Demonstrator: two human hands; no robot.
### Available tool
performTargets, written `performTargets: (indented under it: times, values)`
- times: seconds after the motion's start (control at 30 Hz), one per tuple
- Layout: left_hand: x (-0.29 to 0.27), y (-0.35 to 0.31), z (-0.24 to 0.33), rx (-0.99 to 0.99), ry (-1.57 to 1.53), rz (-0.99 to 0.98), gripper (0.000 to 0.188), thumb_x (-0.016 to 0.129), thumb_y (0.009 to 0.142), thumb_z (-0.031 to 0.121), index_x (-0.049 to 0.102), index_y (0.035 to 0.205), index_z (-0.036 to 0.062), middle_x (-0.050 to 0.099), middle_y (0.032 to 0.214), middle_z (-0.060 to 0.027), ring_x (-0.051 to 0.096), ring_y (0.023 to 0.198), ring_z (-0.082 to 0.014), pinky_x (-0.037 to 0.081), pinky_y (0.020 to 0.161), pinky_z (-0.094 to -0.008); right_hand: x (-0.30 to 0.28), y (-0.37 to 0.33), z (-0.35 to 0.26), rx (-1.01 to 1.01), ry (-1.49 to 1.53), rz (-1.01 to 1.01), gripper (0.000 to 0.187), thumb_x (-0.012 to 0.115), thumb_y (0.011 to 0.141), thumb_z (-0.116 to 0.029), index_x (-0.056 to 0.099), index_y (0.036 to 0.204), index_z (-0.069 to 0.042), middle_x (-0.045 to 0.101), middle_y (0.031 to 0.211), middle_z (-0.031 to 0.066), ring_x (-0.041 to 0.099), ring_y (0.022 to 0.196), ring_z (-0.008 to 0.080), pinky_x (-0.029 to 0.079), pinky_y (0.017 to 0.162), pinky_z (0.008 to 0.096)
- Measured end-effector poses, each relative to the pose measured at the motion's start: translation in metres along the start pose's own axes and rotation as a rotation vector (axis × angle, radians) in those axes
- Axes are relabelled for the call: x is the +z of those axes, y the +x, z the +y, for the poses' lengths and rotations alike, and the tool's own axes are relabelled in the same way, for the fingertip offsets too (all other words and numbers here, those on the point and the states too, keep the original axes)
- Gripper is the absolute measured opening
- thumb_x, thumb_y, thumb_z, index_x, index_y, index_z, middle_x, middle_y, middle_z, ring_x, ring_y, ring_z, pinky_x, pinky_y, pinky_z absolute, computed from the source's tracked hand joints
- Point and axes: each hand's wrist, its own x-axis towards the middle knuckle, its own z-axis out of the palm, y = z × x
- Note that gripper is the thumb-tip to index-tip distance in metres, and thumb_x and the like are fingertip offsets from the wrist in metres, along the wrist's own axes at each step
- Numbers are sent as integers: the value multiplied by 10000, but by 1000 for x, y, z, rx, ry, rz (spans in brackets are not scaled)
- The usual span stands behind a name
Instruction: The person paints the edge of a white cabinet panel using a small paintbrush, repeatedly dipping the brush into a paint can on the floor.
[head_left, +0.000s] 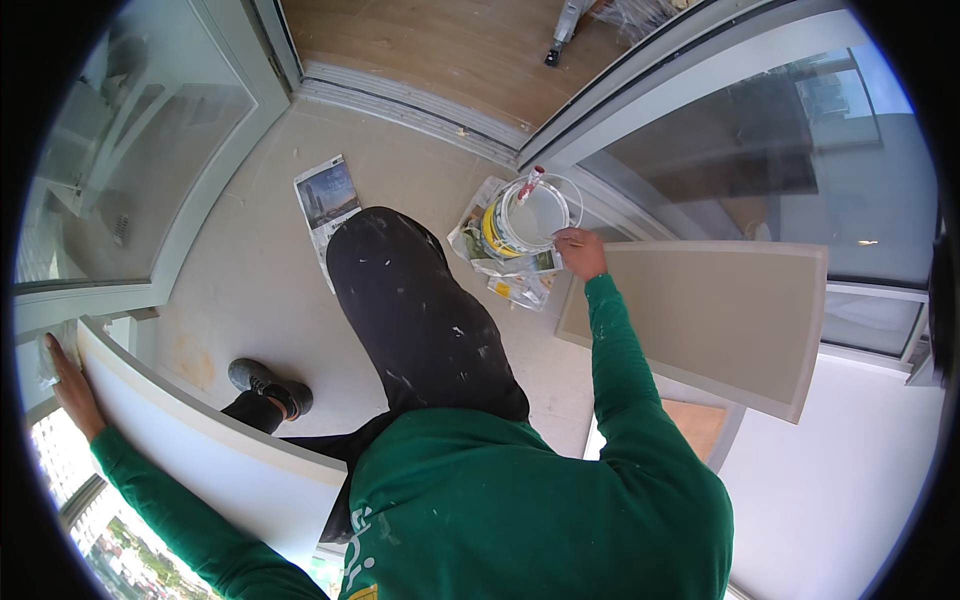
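we count two hands (582, 252), two sleeves (622, 350), one bucket (499, 228), one shoe (266, 386), two large boards (690, 315).

Printed paper (328, 192), perhaps plastic wrap (645, 16)

A bucket (492, 232) stands on newspaper (520, 291), the right hand (583, 252) at its rim. A paper sheet (328, 190) lies on the floor (250, 250) to its left; a panel (720, 320) is to its right. Beyond runs the door track (400, 107).
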Motion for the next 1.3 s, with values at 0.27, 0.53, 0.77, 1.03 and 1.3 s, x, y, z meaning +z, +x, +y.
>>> performTargets:
  times: [0.27,0.53,0.77,1.03,1.3]
  values:
    - [5,2,-2,40,147,-29,740,372,1077,589,437,1538,14,520,1529,-189,514,1397,-317,381,1152,-357,-16,-26,-6,-174,-122,-6,202,734,804,-171,793,958,-56,776,920,149,761,880,284,588,832,364]
    - [-18,12,-56,57,292,-112,556,285,1121,421,340,1612,166,485,1563,-162,464,1446,-302,370,1170,-377,-5,-18,23,41,15,7,216,741,800,-164,791,982,-60,777,899,142,763,864,256,589,812,359]
    - [-18,-1,-60,3,178,-51,591,332,1110,456,376,1580,101,493,1554,-167,479,1427,-297,369,1168,-370,-5,-27,-5,-65,-17,102,242,741,800,-192,787,990,-50,778,910,147,765,862,267,594,814,371]
    - [-17,-10,-46,-71,34,-1,650,385,1097,497,418,1543,26,502,1544,-172,495,1405,-291,367,1166,-362,-3,-34,-8,-123,-133,77,268,724,821,-191,776,1019,-19,767,923,185,757,876,269,578,819,361]
    - [-31,-29,19,-157,-99,117,714,437,1079,549,501,1476,-41,571,1470,-200,552,1336,-322,400,1121,-387,6,-24,8,-178,-91,68,237,716,811,-176,771,975,-14,763,841,172,755,729,265,589,724,372]
